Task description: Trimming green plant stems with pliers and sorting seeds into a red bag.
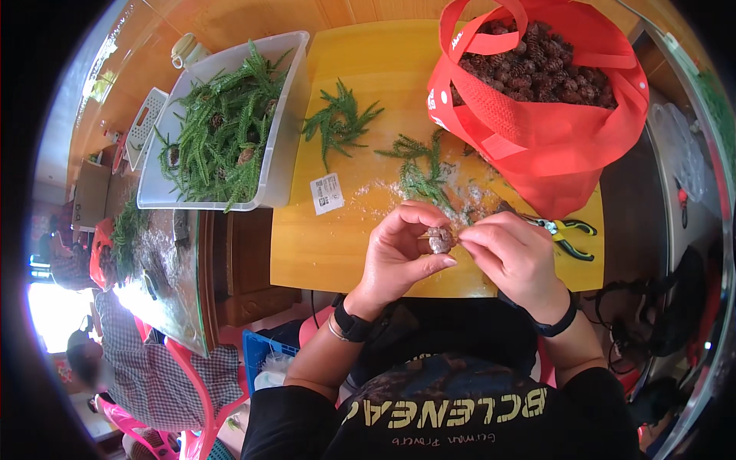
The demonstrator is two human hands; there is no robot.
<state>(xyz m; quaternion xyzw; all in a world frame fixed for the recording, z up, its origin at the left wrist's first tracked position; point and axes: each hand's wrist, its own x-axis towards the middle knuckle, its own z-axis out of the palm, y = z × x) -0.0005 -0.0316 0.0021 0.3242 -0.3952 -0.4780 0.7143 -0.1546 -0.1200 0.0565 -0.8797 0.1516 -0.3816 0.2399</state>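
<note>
My left hand [395,249] grips a small brown pine cone [440,241] between thumb and fingers, just above the table's near edge. Close against the cone's right side, my right hand [514,257] is closed in a pinch. A thin yellowish strand runs across the cone toward those fingertips; what exactly they hold is too small to make out. Beyond my hands lies a loose green artificial pine sprig [420,172] with whitish flecks around it. Yellow-and-black pliers [567,234] rest to the right of my right hand.
A red bag [537,146] full of pine cones stands at the far right. The clear plastic bin [268,172] at the left holds green sprigs. Between them on the yellow table [330,253] lie a sprig ring [339,124] and a white label [327,193]. Another person [161,368] sits at left.
</note>
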